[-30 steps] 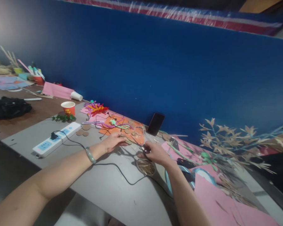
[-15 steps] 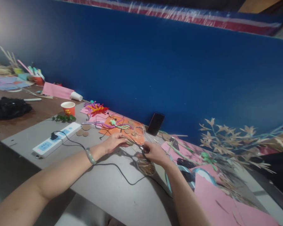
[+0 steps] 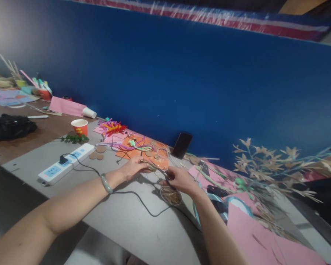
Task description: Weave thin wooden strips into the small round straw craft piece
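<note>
My left hand [image 3: 133,166], a jade bangle on its wrist, rests palm down on the grey table [image 3: 121,221] with fingers curled, pinching a thin stem at the edge of an orange paper sheet [image 3: 143,151]. My right hand [image 3: 180,179] is closed on a small dark tool I cannot make out, its tip pointing toward the left fingertips. A round lid holding dried stalks [image 3: 171,195] lies just below the right hand. A black cable [image 3: 143,206] runs across the table under both wrists.
A white power strip [image 3: 66,162] lies at the left, an orange paper cup [image 3: 79,127] and green sprig behind it. Coloured pipe cleaners [image 3: 113,127], a dark phone [image 3: 182,145] leaning on the blue wall, pink paper [image 3: 253,235] and dried tan flowers [image 3: 270,162] fill the right.
The right hand has shifted slightly left toward the left fingertips. The left hand stays in place.
</note>
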`<action>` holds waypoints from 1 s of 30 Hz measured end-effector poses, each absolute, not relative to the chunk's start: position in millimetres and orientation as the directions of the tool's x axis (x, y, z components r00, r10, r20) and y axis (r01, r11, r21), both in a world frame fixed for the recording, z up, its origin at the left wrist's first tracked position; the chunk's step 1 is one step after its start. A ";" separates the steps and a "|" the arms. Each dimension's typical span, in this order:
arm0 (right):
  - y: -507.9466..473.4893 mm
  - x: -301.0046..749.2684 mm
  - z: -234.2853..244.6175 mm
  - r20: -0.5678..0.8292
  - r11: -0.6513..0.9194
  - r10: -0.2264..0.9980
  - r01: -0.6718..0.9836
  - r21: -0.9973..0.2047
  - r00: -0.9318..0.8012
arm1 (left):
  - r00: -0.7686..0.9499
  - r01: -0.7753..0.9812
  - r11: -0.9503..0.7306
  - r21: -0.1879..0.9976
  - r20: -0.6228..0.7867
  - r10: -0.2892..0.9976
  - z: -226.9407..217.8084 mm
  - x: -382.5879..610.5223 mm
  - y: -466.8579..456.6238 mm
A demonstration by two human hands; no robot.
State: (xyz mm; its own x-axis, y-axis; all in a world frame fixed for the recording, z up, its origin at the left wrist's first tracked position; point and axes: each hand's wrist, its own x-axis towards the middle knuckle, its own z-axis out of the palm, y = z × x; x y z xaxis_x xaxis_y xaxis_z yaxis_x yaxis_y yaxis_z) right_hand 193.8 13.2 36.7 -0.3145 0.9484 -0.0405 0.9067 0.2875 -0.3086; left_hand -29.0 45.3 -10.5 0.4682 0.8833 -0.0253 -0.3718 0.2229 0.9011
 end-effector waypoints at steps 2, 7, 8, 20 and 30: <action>12.8 192.9 37.5 -0.044 0.283 0.950 0.911 -0.301 -0.310 | 0.464 -0.366 0.226 0.903 -0.034 0.885 -10.7 -28.9 45.4; 12.8 190.7 39.0 -0.056 0.278 0.951 0.922 -0.270 -0.303 | 0.448 -0.323 0.227 0.919 -0.063 0.892 -12.0 -29.5 46.6; 13.0 190.7 38.9 -0.054 0.280 0.951 0.922 -0.266 -0.304 | 0.446 -0.307 0.227 0.924 -0.071 0.892 -12.3 -29.7 46.9; 15.9 195.8 33.0 -0.031 0.267 0.959 0.933 -0.241 -0.282 | 0.489 -0.278 0.221 0.935 -0.060 0.870 -11.9 -32.1 48.4; 15.8 194.2 35.3 0.022 0.283 0.959 0.949 -0.137 -0.282 | 0.482 -0.256 0.294 0.921 -0.142 0.864 -12.2 -32.0 48.7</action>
State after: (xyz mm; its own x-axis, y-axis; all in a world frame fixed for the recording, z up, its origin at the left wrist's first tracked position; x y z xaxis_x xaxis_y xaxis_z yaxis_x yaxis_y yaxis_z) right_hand 194.2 15.8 35.3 -0.2825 0.9590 0.0218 0.9493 0.2827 -0.1375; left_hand -32.0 48.7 -12.2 0.4823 0.8644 -0.1418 -0.2561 0.2940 0.9209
